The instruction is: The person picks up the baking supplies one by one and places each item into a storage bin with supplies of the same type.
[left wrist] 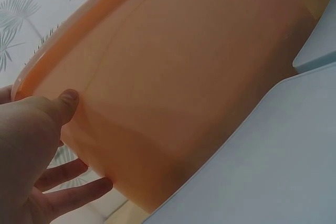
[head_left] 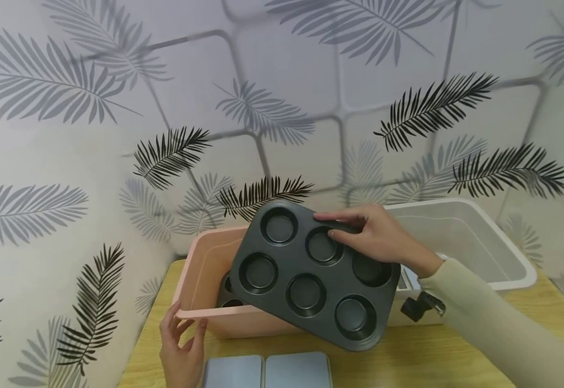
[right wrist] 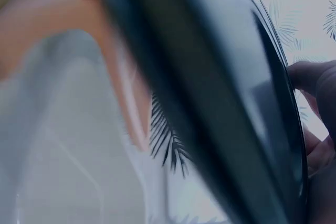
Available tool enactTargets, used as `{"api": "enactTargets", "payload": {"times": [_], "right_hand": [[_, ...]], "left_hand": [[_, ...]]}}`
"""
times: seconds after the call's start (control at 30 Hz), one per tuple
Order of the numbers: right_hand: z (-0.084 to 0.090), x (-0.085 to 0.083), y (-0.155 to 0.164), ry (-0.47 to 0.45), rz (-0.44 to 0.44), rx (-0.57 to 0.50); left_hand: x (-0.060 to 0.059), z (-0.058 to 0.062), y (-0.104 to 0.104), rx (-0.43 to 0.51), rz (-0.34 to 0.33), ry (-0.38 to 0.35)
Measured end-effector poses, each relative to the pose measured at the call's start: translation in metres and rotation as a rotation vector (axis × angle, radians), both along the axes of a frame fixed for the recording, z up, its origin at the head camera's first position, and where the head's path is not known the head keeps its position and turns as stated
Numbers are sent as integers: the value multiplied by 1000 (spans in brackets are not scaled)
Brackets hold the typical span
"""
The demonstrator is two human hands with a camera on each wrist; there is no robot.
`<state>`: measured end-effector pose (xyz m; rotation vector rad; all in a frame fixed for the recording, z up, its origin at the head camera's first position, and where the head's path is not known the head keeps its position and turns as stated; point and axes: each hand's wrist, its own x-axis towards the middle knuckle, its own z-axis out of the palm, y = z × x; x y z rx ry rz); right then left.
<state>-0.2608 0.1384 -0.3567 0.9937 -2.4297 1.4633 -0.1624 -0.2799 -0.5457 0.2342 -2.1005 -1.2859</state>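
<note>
My right hand (head_left: pixel 376 234) holds a dark six-cup muffin tin (head_left: pixel 282 264) by its upper edge, thumb over the cup side and the other fingers toward the back. Tilted, with its cups facing me, the tin overlaps the front of a pink plastic bin (head_left: pixel 243 322). Part of a second dark muffin tin (head_left: pixel 223 297) shows inside that bin. At the bin's front left corner, my left hand (head_left: pixel 182 345) grips the rim. The left wrist view shows its thumb (left wrist: pixel 68 103) on the bin's outer wall (left wrist: pixel 157 87). In the right wrist view the held tin (right wrist: pixel 220 103) looms close and blurred.
A whitish bin (head_left: pixel 524 280) stands to the right of the pink one, with some light-coloured items partly hidden in it. Two light blue flat rectangular things (head_left: pixel 233 372) lie side by side on the wooden table (head_left: pixel 408 361) in front. Behind rises a leaf-patterned wall (head_left: pixel 301 156).
</note>
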Motion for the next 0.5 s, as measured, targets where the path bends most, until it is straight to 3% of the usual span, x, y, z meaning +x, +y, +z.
{"api": "enactTargets", "payload": {"times": [0.27, 0.5], "right_hand": [[10, -28, -35, 129, 36, 63], [17, -56, -61, 153, 88, 91]], "left_hand": [[0, 1, -2, 1, -8, 7], [2, 3, -1, 1, -7, -1]]}}
